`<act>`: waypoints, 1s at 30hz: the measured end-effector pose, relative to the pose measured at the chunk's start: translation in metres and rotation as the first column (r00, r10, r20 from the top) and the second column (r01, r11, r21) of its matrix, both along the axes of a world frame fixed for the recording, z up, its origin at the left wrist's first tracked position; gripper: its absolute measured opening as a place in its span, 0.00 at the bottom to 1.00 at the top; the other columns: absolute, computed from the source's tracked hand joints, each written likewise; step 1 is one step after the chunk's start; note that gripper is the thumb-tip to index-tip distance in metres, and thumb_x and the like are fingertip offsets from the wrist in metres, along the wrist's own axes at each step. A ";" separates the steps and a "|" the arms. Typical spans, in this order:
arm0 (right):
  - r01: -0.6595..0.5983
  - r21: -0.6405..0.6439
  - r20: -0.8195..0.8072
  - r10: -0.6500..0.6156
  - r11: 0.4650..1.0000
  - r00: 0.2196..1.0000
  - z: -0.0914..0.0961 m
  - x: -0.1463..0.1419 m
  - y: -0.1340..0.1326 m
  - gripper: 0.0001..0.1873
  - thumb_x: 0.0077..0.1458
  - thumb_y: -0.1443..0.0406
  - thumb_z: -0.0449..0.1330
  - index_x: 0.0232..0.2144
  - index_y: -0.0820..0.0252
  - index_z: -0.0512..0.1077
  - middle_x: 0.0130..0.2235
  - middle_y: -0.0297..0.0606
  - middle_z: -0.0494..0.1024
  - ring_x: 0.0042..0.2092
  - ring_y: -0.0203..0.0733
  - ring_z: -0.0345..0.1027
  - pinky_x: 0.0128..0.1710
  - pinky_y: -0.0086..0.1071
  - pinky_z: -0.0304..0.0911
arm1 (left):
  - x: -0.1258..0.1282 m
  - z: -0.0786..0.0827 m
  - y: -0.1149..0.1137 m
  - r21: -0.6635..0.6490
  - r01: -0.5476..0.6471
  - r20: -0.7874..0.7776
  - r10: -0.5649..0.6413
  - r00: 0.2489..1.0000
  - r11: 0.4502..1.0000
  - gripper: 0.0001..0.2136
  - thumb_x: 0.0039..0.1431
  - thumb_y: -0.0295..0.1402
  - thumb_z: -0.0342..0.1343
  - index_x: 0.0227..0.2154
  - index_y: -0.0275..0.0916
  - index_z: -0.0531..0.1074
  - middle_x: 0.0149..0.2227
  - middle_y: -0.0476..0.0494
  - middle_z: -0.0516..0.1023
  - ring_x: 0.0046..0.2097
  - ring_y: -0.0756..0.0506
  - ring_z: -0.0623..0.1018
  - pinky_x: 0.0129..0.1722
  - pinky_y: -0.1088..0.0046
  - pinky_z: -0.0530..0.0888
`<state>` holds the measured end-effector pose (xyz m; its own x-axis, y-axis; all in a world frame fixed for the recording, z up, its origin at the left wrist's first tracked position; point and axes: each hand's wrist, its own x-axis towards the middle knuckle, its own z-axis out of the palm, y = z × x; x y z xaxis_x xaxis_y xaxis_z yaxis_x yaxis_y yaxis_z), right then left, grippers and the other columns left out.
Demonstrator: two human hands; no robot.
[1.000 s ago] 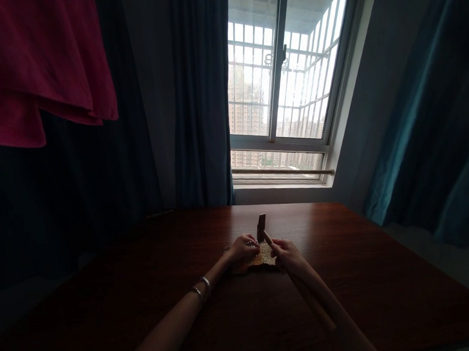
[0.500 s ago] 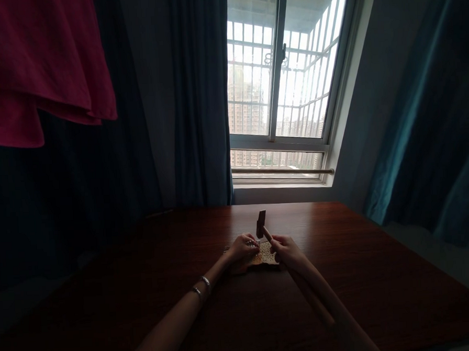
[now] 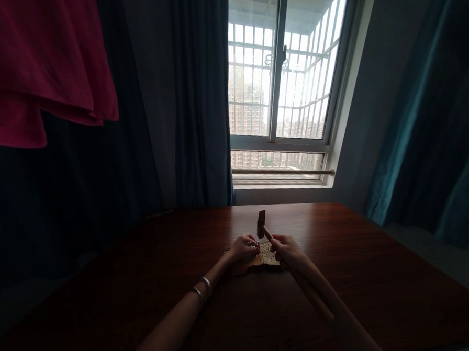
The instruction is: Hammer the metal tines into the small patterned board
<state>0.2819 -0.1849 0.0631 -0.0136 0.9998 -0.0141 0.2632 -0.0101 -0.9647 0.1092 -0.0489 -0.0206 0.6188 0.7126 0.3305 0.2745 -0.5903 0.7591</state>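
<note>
A small wooden board (image 3: 264,258) studded with nails lies on the dark wooden table (image 3: 154,284). My left hand (image 3: 243,247) rests on the board's left part, fingers pinched at a nail near its far edge. My right hand (image 3: 286,249) is closed around the long wooden handle of a hammer (image 3: 261,224) near its head. The dark head stands a little above the board, right beside my left fingertips. The handle runs back along my right forearm. Two bracelets circle my left wrist (image 3: 201,288).
A bright barred window (image 3: 282,84) is straight ahead beyond the table. Dark blue curtains (image 3: 199,99) hang to its left and teal ones (image 3: 431,113) to its right. A red cloth (image 3: 40,65) hangs at the upper left.
The hammer head has risen slightly from the board compared with a second ago. My left hand has stayed on the board.
</note>
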 end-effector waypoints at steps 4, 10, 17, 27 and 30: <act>-0.003 -0.012 0.028 0.003 1.000 1.000 0.000 0.000 -0.001 0.16 0.57 0.59 0.51 0.42 0.61 0.70 0.27 0.32 0.66 0.18 0.27 0.58 0.12 0.21 0.55 | 0.000 0.000 -0.001 -0.009 -0.014 -0.016 0.014 1.000 1.000 0.13 0.45 0.41 0.63 0.28 0.36 0.79 0.36 0.42 0.76 0.37 0.46 0.75 0.37 0.74 0.71; -0.024 -0.002 0.035 0.024 1.000 0.999 0.000 0.001 -0.001 0.15 0.57 0.60 0.50 0.41 0.61 0.70 0.27 0.32 0.65 0.18 0.27 0.59 0.12 0.21 0.55 | 0.001 0.001 -0.001 -0.011 0.009 0.004 -0.009 1.000 1.000 0.13 0.45 0.41 0.63 0.28 0.35 0.79 0.35 0.42 0.76 0.37 0.47 0.75 0.37 0.75 0.71; -0.012 -0.007 0.045 0.012 1.000 0.999 -0.006 0.000 0.000 0.14 0.57 0.61 0.50 0.37 0.64 0.71 0.25 0.31 0.65 0.17 0.26 0.58 0.12 0.20 0.52 | 0.000 0.006 -0.005 -0.012 -0.010 -0.016 0.009 1.000 1.000 0.13 0.44 0.42 0.63 0.27 0.36 0.79 0.36 0.42 0.76 0.37 0.46 0.75 0.36 0.74 0.71; -0.001 -0.012 -0.005 0.001 1.000 1.000 -0.001 -0.003 -0.002 0.16 0.55 0.59 0.50 0.39 0.64 0.69 0.25 0.30 0.64 0.17 0.27 0.56 0.11 0.21 0.53 | 0.000 0.004 -0.003 -0.010 -0.007 -0.016 0.007 1.000 1.000 0.13 0.44 0.41 0.63 0.28 0.36 0.79 0.35 0.42 0.76 0.37 0.46 0.75 0.37 0.75 0.71; 0.015 0.036 -0.028 -0.014 0.999 1.000 -0.002 -0.003 -0.003 0.17 0.55 0.57 0.51 0.41 0.61 0.69 0.26 0.30 0.64 0.17 0.26 0.55 0.11 0.20 0.52 | 0.001 0.005 -0.004 0.002 -0.021 -0.018 0.021 1.000 1.000 0.12 0.44 0.41 0.63 0.27 0.36 0.79 0.36 0.42 0.76 0.37 0.46 0.75 0.37 0.75 0.71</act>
<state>0.2791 -0.1880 0.0609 0.0006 0.9998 0.0218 0.2368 0.0210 -0.9713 0.1100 -0.0529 -0.0157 0.6100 0.7248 0.3204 0.3002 -0.5856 0.7530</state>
